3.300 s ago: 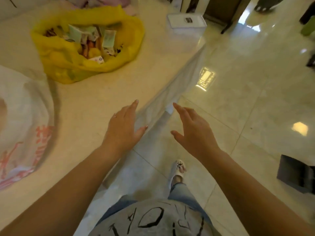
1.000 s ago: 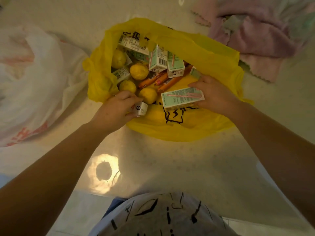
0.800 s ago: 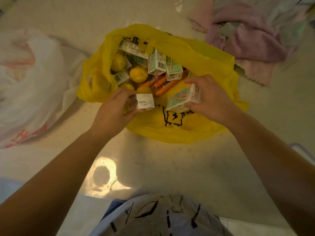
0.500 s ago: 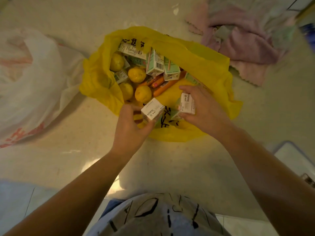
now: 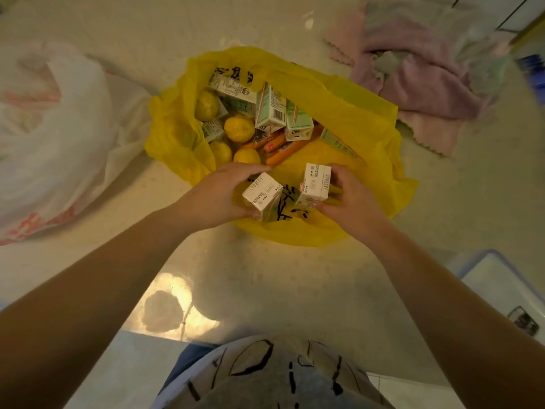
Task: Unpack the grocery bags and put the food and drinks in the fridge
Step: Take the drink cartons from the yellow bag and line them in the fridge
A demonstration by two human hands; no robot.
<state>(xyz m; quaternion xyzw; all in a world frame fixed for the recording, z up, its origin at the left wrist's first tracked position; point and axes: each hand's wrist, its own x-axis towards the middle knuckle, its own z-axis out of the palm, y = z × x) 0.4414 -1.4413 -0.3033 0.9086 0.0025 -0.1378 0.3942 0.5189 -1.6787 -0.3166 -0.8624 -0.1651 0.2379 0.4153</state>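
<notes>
Two small cartons are held over the near edge of the yellow bag [image 5: 362, 113] on the counter [image 5: 265, 276]: the left hand [image 5: 215, 196] grips one carton [image 5: 262, 194], fingers curled round it, and the right hand [image 5: 351, 202] grips the other carton [image 5: 314, 184] likewise. Inside the bag lie more cartons [image 5: 271, 109], lemons [image 5: 239, 129] and sausages [image 5: 283, 149]. A white bag [image 5: 53, 137] sits to the left and a pink cloth [image 5: 421, 81] behind on the right.

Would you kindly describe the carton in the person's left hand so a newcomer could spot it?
Find the yellow bag on the counter. At its near edge, the left hand grips a small white carton, tilted cornerwise, unlike the upright one beside it.
</notes>
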